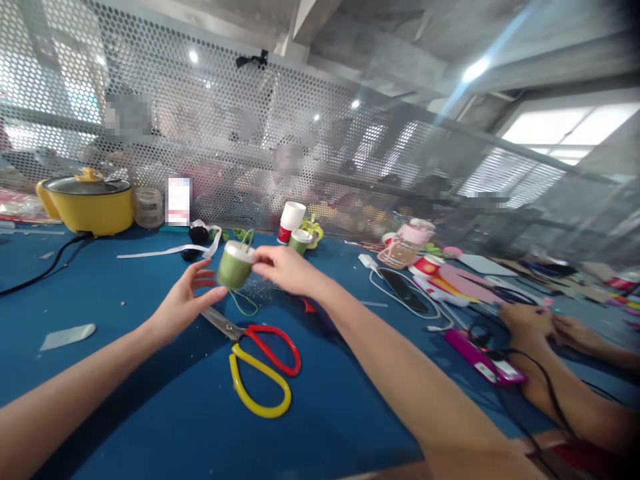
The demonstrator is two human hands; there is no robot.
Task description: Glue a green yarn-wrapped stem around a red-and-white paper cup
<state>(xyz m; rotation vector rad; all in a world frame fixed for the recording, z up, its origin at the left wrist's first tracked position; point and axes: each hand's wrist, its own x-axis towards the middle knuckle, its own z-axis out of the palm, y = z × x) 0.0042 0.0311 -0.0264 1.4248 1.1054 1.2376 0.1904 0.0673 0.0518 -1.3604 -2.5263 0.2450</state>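
Two bare hands meet over a blue table (125,413), working a green spool (235,265) held just above its surface. The right hand (285,269) pinches the spool's white top rim between fingertips, while the left hand (186,300) is half open, its thumb and fingers touching the spool's lower side. A loose green thread (245,307) trails down from the spool. Just near of it lie scissors (260,363), one handle red, one yellow, blades pointing toward the left hand. At far left stands a yellow pot (90,203) with a glass lid; paper cups (293,227) sit beyond the spool before a perforated screen (300,133). At right, another person's hands (535,323) rest near a pink phone (483,357) and black cables.
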